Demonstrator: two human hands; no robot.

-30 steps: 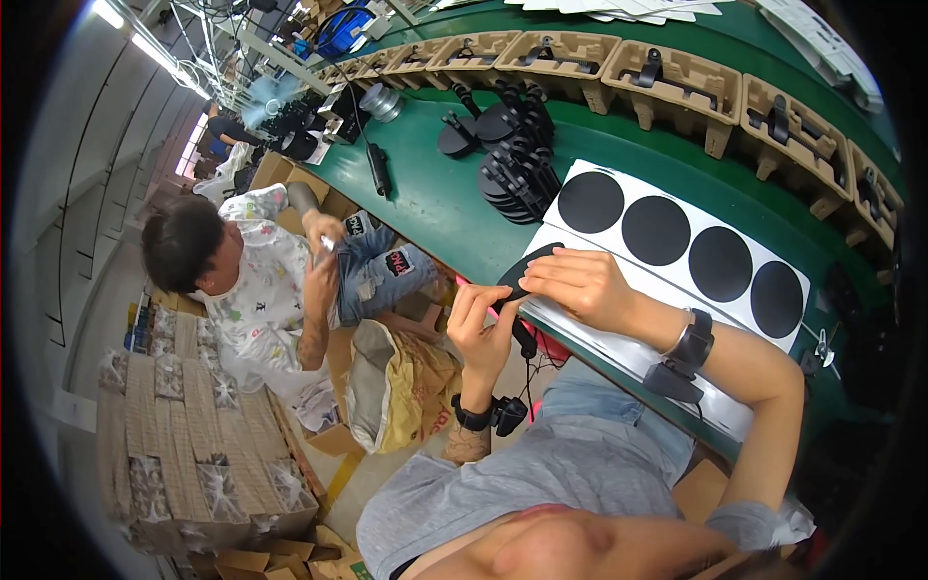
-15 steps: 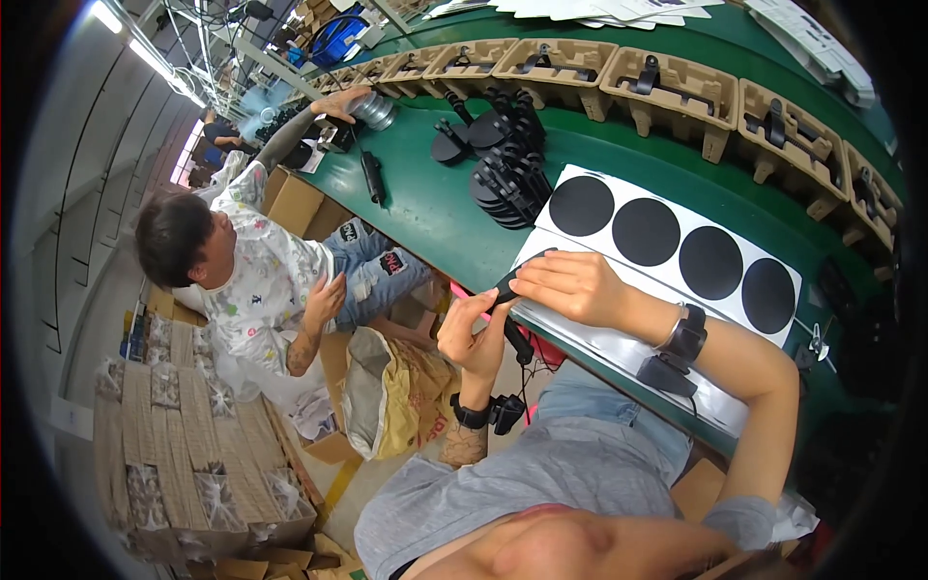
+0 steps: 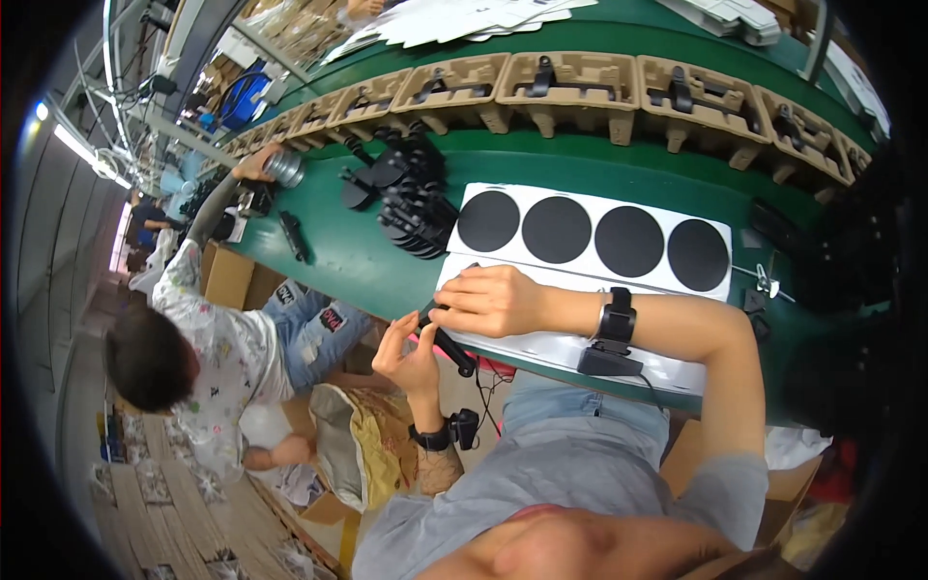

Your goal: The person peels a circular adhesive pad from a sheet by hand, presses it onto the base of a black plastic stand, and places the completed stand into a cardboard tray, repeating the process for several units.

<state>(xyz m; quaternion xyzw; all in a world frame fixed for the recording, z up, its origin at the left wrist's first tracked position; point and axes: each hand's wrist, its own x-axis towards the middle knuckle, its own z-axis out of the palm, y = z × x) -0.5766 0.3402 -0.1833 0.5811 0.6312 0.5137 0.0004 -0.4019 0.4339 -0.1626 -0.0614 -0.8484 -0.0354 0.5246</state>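
The white sheet (image 3: 583, 263) bearing four black discs (image 3: 556, 229) lies on the green table (image 3: 338, 266); no writing is legible on its face. At its near left corner is the thin black piece (image 3: 432, 309), seen nearly edge-on and largely covered by fingers. The left hand (image 3: 409, 358) has its grip pinched on this piece's near end, thumb against fingertips. The right hand (image 3: 491, 302) lays close-set fingers over it; its thumb is hidden, so I cannot tell whether that grip pinches too.

Left of the sheet stands a cluster of black parts (image 3: 414, 220); beyond it runs a row of brown trays (image 3: 570, 95). Farther beyond, white cards (image 3: 464, 27) carry marks too small to read. Well left, a co-worker's jeans show dark patches (image 3: 331, 320) with pale lettering.
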